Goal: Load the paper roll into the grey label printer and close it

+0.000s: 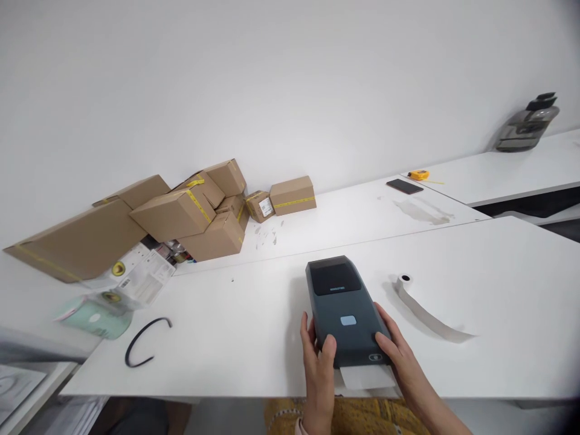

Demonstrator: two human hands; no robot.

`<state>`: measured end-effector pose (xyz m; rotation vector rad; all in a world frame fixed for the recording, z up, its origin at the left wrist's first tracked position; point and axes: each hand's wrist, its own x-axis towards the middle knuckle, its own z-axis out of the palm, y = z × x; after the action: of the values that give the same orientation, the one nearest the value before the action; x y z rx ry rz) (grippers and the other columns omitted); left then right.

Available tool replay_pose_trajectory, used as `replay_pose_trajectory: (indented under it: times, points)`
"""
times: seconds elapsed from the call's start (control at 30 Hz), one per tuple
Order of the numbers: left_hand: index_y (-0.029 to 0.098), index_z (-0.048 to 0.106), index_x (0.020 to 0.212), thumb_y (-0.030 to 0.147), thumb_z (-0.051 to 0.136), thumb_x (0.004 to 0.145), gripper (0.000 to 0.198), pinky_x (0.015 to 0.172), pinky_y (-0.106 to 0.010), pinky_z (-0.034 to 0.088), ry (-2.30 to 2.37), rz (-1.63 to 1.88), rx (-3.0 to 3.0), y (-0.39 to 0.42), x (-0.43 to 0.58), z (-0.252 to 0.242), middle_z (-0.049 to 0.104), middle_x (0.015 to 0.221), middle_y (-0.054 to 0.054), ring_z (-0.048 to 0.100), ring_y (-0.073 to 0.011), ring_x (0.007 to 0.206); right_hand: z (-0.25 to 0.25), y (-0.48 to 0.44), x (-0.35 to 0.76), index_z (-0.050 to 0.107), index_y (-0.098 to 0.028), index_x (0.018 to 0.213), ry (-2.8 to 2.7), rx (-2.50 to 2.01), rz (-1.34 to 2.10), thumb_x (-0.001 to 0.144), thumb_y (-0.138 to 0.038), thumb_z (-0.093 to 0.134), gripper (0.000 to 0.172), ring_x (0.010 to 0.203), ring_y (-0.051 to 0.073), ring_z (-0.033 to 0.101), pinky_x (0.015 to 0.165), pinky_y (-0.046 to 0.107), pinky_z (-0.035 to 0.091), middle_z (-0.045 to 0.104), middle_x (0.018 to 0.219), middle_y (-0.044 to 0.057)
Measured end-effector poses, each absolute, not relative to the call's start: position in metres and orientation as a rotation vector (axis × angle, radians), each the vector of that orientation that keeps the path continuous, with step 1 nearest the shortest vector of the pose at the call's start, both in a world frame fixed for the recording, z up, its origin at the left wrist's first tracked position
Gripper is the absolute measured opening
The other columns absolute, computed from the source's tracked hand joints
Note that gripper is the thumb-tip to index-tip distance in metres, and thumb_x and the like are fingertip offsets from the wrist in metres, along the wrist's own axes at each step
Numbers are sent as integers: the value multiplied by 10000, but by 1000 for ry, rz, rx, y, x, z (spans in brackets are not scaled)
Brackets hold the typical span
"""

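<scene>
A dark grey label printer (347, 308) with a black window and a pale blue button is between my two hands near the table's front edge. White paper (367, 377) sticks out of its near end. My left hand (318, 368) grips the printer's left side, thumb along the top edge. On the right side my right hand (399, 356) holds it, thumb resting on top by the near corner. To the right lies a small roll of white paper (405, 280) with its strip (435, 320) unrolled toward me.
Several cardboard boxes (172, 216) are piled at the back left. A black curved band (136, 344) and a mint-green pouch (97, 317) lie at the left. Farther back right are a phone (405, 186), a yellow tape measure (418, 175) and a large bottle (525, 127).
</scene>
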<state>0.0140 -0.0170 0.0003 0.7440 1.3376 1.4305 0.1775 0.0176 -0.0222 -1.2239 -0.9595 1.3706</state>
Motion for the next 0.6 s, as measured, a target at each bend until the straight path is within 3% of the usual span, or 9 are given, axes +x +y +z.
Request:
replay_pose_trajectory:
  times: [0.13, 0.23, 0.43, 0.6]
  points:
    - [239, 149, 1575, 574, 556, 896, 859, 1041, -347, 494, 1397, 1397, 831, -19, 16, 0, 370, 1587, -157, 489, -286, 1373, -27, 17, 178, 403, -351, 1498, -1004, -1245, 1328, 815, -651, 599, 771, 1453, 367, 359, 1179, 570, 311, 371, 1611, 49]
    - [251, 177, 1575, 577, 481, 935, 780, 1102, -342, 445, 1466, 1385, 896, -20, 21, -2, 305, 1629, -125, 404, -280, 1440, -29, 16, 173, 406, -323, 1494, -1035, -1230, 1255, 825, -649, 583, 765, 1473, 355, 322, 1214, 564, 233, 368, 1611, 59]
    - [222, 258, 1561, 586, 439, 953, 732, 1185, -352, 350, 1539, 1384, 995, -18, 21, 4, 253, 1658, -103, 270, -278, 1511, -27, 15, 168, 418, -314, 1497, -1045, -1203, 1180, 856, -640, 551, 732, 1474, 351, 330, 1201, 537, 285, 397, 1597, 53]
    - [271, 234, 1560, 602, 488, 932, 755, 1098, -315, 443, 1492, 1343, 911, -34, 16, 3, 286, 1642, -94, 353, -256, 1470, -40, 17, 179, 347, -360, 1536, -1112, -1078, 1290, 879, -688, 509, 752, 1470, 319, 353, 1170, 517, 348, 348, 1627, 27]
